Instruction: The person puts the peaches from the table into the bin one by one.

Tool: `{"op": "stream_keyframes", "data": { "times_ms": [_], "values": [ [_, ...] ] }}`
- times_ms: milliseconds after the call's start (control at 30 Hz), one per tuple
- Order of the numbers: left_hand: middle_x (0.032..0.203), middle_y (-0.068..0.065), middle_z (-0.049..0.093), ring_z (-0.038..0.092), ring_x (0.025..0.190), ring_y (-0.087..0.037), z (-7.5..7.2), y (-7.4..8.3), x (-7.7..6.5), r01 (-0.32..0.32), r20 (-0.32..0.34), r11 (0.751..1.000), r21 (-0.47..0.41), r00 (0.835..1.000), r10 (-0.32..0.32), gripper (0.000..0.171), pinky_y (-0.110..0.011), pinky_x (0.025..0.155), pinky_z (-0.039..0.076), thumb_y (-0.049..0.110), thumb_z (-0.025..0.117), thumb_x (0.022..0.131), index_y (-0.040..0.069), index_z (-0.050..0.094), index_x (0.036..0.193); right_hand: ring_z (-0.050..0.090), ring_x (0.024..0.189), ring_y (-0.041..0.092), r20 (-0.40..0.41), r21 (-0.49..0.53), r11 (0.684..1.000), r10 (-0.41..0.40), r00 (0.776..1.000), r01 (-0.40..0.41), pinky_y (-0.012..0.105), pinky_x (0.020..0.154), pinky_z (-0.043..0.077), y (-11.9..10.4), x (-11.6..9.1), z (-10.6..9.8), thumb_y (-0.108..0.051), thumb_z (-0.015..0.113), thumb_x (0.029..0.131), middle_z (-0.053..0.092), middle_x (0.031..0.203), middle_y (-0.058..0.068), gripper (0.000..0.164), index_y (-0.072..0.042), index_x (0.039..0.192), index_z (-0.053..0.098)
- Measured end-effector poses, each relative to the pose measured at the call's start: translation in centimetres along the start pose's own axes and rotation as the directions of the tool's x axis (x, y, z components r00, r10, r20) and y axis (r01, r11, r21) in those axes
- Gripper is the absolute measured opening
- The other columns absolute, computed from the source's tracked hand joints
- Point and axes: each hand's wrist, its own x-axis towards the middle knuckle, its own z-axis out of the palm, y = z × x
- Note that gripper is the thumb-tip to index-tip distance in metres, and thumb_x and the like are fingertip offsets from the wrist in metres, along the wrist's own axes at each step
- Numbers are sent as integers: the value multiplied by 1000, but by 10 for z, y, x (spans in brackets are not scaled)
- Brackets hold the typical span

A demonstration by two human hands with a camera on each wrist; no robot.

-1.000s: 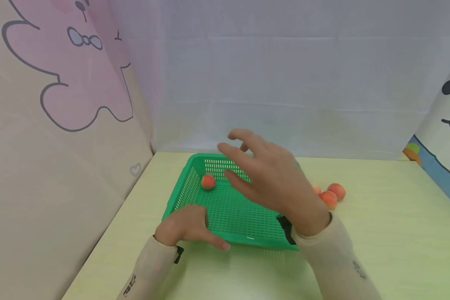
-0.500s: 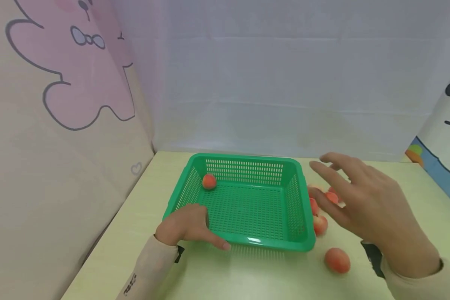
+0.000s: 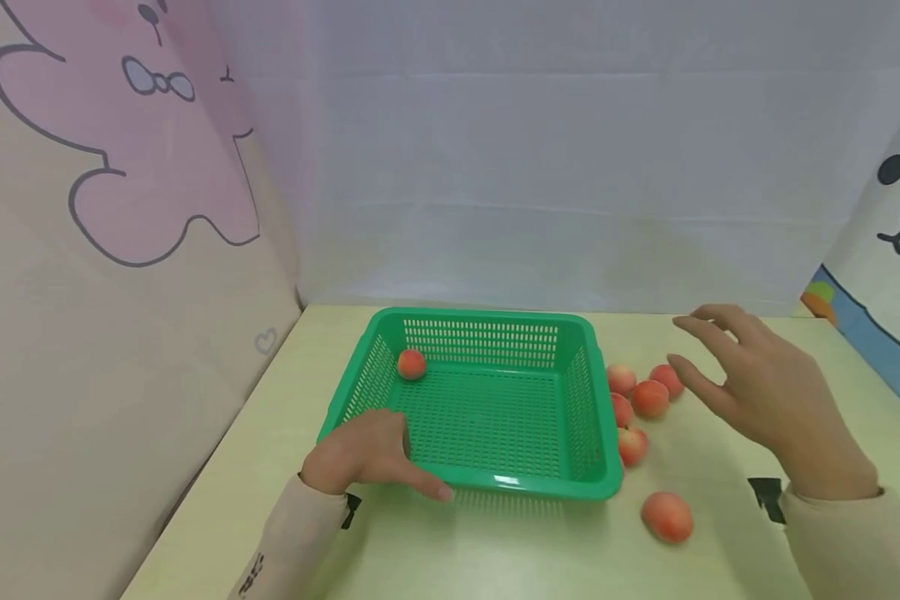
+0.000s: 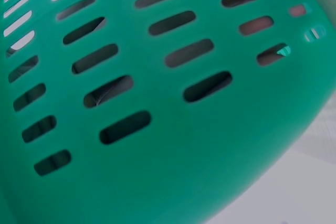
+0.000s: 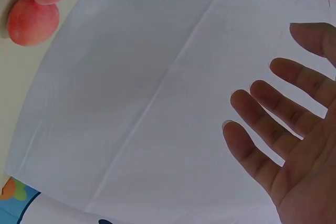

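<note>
A green plastic basket (image 3: pixel 495 483) with slotted walls stands on the table. At its front left corner my left hand (image 3: pixel 360 450) grips the rim, thumb along the front edge; most of its fingers are hidden from the head view. The left wrist view is filled by the basket's slotted wall (image 4: pixel 157 161). One peach (image 3: pixel 412 364) lies inside, at the back left. My right hand (image 3: pixel 772 387) hovers over the table's right part, fingers spread and holding nothing. Left of it several peaches (image 3: pixel 651 400) cluster beside the basket's right wall. A single peach (image 3: pixel 668 517) lies nearer the front.
The pale yellow table (image 3: pixel 510 558) meets a white cloth backdrop (image 3: pixel 540 183) behind. Printed cloth panels, one with a pink figure (image 3: pixel 157 167), stand at the left and right sides.
My right hand has moved right, from above the basket to past the cluster of peaches, uncovering the peaches and the basket's right side. My left hand stays at the basket's corner.
</note>
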Motion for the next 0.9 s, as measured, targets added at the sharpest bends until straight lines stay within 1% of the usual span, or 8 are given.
{"op": "stream_keyframes", "data": {
  "times_ms": [100,133,200,467,600,733,900],
  "values": [
    [51,9,25,27,46,-9,0,1,0,-8,2,1000,7,1000,8,76,-26,42,24,87,66,41,20,36,58,57,82,29,50,-7,999,47,998,-46,45,47,49,9,-4,5,-37,68,83,55,115,14,50,-5,120,61],
    [52,9,26,27,46,-9,-1,1,0,-8,2,1000,5,1000,8,76,-26,42,25,87,66,41,19,37,59,57,82,29,64,-9,998,59,996,-58,46,47,49,11,-6,6,-31,72,79,54,115,14,50,-5,120,60],
    [52,9,26,27,46,-9,-1,1,0,-6,0,1000,4,1000,6,76,-26,42,25,87,67,41,19,36,59,57,81,29,85,-16,997,78,993,-77,46,48,50,14,-7,7,-27,75,76,53,116,14,52,-6,121,60],
    [51,9,22,24,46,-9,-1,1,0,-6,-6,1000,7,1000,6,77,-26,42,23,88,66,40,20,33,56,58,79,28,92,-9,996,92,991,-92,46,48,49,15,-8,5,-25,77,75,53,118,13,53,-6,122,59],
    [50,10,20,22,45,-9,-1,1,-1,-2,-7,1000,6,1000,2,77,-27,42,21,88,66,39,20,31,54,57,79,27,126,-12,993,117,985,-117,45,48,49,14,-8,6,-26,76,77,51,118,13,52,-6,122,59],
    [50,10,18,20,45,-9,-1,0,-1,4,-7,1000,5,1000,-4,78,-27,42,20,88,65,39,20,30,53,57,86,31,178,-10,988,153,972,-154,49,53,51,18,-11,14,-27,74,80,50,121,14,50,-6,123,58],
    [50,9,18,20,46,-9,-2,0,-1,6,5,1000,0,1000,-6,78,-27,42,20,88,66,40,20,31,54,55,96,34,249,7,978,199,948,-208,53,58,51,26,-17,23,-29,71,84,47,125,14,50,-6,125,55]
  ]
}}
